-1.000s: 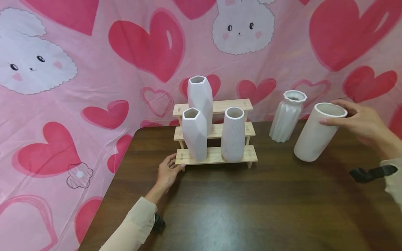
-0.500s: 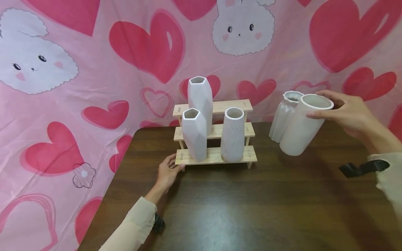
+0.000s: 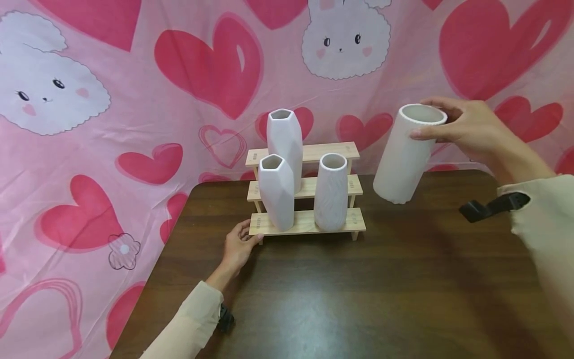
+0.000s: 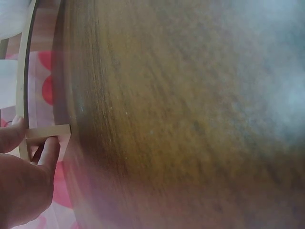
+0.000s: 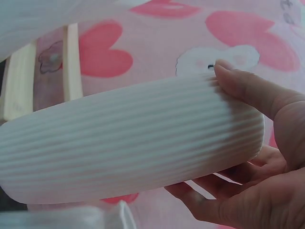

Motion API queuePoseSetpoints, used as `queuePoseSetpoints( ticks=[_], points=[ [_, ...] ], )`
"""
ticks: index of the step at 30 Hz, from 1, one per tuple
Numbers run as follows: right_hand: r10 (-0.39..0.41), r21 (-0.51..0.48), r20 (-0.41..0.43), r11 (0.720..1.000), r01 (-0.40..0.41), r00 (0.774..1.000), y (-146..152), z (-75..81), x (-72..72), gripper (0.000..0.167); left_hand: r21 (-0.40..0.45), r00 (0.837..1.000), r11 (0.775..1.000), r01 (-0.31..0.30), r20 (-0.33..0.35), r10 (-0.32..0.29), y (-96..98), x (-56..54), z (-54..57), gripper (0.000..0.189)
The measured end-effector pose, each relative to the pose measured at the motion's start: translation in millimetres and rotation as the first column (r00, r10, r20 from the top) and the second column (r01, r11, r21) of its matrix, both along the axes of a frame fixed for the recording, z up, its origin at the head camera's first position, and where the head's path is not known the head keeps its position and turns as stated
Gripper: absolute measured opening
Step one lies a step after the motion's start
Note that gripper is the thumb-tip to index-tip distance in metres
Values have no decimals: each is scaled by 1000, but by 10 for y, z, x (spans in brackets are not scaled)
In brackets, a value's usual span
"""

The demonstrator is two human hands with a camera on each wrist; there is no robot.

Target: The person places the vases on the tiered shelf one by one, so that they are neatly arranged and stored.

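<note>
My right hand (image 3: 475, 127) grips a white ribbed vase (image 3: 403, 157) near its rim, thumb on the near side. The vase hangs tilted above the table, right of a three-tier wooden stand (image 3: 309, 187). Its fine ribs show in the right wrist view, with fingers below and thumb above. My left hand (image 3: 237, 249) pinches the left end of the stand's lowest shelf (image 3: 305, 223), fingers by the leg (image 4: 52, 131). Two faceted white vases, a front one (image 3: 277, 194) and a taller rear one (image 3: 286, 134), stand at the stand's left; a textured white vase (image 3: 331, 194) stands on the lowest shelf's right.
A fluted vase (image 5: 71, 217) shows partly in the right wrist view; in the head view the held vase hides it. The dark brown table (image 3: 314, 294) extends in front and to the right. A pink heart-patterned cloth (image 3: 179, 109) hangs behind.
My right hand has lifted the ribbed vase off the right of the table and carried it up and left, now covering the fluted vase. The left hand and stand have stayed put.
</note>
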State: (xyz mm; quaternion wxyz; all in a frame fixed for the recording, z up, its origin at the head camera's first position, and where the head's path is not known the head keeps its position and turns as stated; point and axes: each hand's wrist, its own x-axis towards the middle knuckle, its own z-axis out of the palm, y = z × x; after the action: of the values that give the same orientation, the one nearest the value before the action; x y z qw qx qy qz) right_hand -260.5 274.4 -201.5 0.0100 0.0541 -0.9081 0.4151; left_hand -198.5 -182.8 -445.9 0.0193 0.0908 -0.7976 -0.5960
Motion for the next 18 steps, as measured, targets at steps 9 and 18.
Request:
queuePoseSetpoints(
  ticks=[9, 18],
  points=[
    [45, -133, -17, 990, -47, 999, -371, 114, -193, 58, -6, 1000, 1000, -8, 1, 8, -3, 2, 11, 54],
    [103, -296, -17, 950, -103, 995, -708, 87, -328, 60, 9, 1000, 1000, 1, -3, -1, 5, 16, 14, 56]
  ],
)
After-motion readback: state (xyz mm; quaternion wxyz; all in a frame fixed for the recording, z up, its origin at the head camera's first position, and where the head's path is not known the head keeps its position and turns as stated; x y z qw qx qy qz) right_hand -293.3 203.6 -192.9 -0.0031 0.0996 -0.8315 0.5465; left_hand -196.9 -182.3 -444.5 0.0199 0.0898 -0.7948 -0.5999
